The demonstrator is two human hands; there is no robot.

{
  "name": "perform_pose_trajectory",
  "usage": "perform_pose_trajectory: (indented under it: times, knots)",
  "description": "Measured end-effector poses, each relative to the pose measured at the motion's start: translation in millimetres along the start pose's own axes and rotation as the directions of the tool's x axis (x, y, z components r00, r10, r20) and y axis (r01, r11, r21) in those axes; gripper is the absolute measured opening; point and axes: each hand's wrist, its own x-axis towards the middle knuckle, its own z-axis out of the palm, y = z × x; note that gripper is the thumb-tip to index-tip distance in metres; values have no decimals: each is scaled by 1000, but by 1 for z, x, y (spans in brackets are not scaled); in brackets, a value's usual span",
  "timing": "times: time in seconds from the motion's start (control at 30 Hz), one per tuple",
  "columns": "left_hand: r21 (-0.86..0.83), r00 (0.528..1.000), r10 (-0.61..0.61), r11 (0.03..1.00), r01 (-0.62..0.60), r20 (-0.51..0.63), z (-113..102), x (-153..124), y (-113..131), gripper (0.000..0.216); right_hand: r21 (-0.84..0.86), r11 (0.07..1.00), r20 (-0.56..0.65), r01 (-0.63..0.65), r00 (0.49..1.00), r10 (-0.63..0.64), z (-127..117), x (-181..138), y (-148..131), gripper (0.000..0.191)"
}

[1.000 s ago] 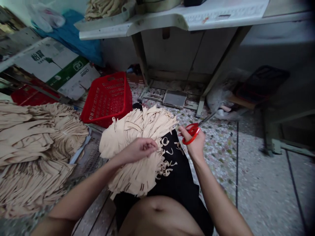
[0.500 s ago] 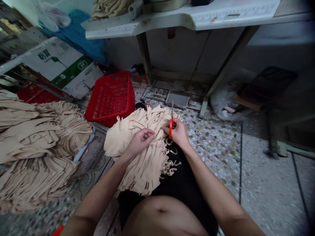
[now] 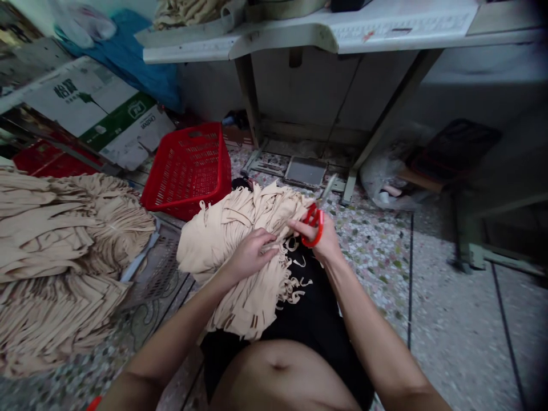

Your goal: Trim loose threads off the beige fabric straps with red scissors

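Note:
A bundle of beige fabric strips (image 3: 240, 222) with curled, frayed-looking ends lies across my lap, over black clothing. My left hand (image 3: 252, 256) rests on the bundle, its fingers closed on the beige fabric; the exact piece they pinch is partly hidden. Red-handled scissors (image 3: 317, 227) sit in my right hand (image 3: 323, 240), at the right edge of the bundle. Their blades point up and away to the right, over the floor. The thumb and fingertips of that hand reach toward the fabric beside my left fingers.
At the left, a large heap of beige fabric pieces (image 3: 64, 240) fills a grey plastic crate (image 3: 160, 268). A red basket (image 3: 188, 171) stands just beyond my lap. A white table (image 3: 282, 40) with metal legs spans the back, above a grey pedal (image 3: 306, 171).
The scissors have swung from upright to tilted right, and my right hand has turned with them. My left hand has moved slightly right and down along the fabric. The whole view has shifted a little.

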Motion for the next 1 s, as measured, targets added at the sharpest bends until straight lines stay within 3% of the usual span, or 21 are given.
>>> perform_pose_trajectory:
  times: [0.1, 0.2, 0.33, 0.4, 0.47, 0.53, 0.7, 0.83, 1.0]
  knots:
    - [-94, 997, -21, 995, 28, 77, -5, 9, 2, 19, 135, 991, -22, 18, 1000, -15, -12, 3, -9, 45]
    - [-293, 975, -87, 945, 146, 205, -12, 21, 4, 23, 203, 979, -10, 28, 1000, -26, -24, 7, -15, 44]
    - [-627, 927, -156, 697, 349, 342, -19, 36, 7, 39, 217, 975, 48, 43, 997, -55, -34, 2, -20, 41]
    - [-697, 909, -162, 595, 401, 385, -18, 43, 12, 43, 195, 980, 42, 47, 998, -56, -38, -5, -22, 41]
    - [-723, 905, -173, 551, 416, 388, -14, 48, 19, 42, 164, 986, 11, 37, 999, -40, -41, -15, -22, 40]
    - [-722, 915, -182, 567, 397, 361, -10, 52, 27, 40, 121, 993, -4, -7, 1000, 8, -43, -27, -20, 38]
    - [-632, 956, -151, 722, 281, 253, -7, 52, 46, 36, -76, 989, 45, -130, 990, 133, -51, -72, -6, 38]
    - [-605, 947, -177, 735, 307, 267, -11, 48, 54, 33, -204, 961, 167, -189, 960, 224, -62, -106, 10, 41]
    - [-623, 936, -219, 701, 347, 275, -5, 47, 55, 38, -380, 924, 324, -48, 928, 182, -74, -125, 13, 38]
